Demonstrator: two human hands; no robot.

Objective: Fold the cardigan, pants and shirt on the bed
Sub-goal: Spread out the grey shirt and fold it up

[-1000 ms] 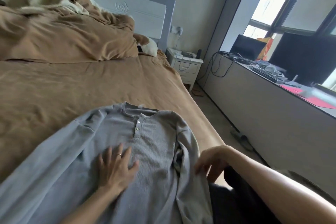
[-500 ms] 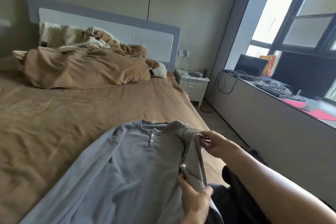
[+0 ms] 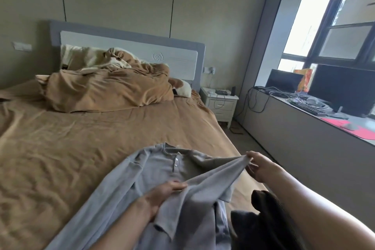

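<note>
The grey shirt (image 3: 158,170) lies face up on the bed (image 3: 81,148), close to the bed's right edge and toward its foot. Its collar points at the headboard and its button placket (image 3: 176,162) is showing.

A second ago the left hand (image 3: 162,195) was pressed flat on the chest of the shirt, and the sleeve nearer the right edge lay bunched against the body. Now that sleeve (image 3: 213,176) is off the fabric and drawn out into a taut band between the two hands. The right hand (image 3: 261,168) pinches its far end out toward the right edge of the bed. The left hand has curled its fingers round the sleeve further down, above the middle of the shirt. Neither hand is free.

This looks like the start of the first fold. With the sleeve straightened, it can be laid across the chest or back along the side seam, so the shirt is still almost wholly unfolded. The other sleeve (image 3: 91,209) runs out flat toward the foot of the bed on the left side and has not been touched.

A dark garment (image 3: 261,205) sits in a heap at the right edge beside the person's right arm. It is probably one of the other pieces, though I cannot tell which, and it is not yet folded.
</note>
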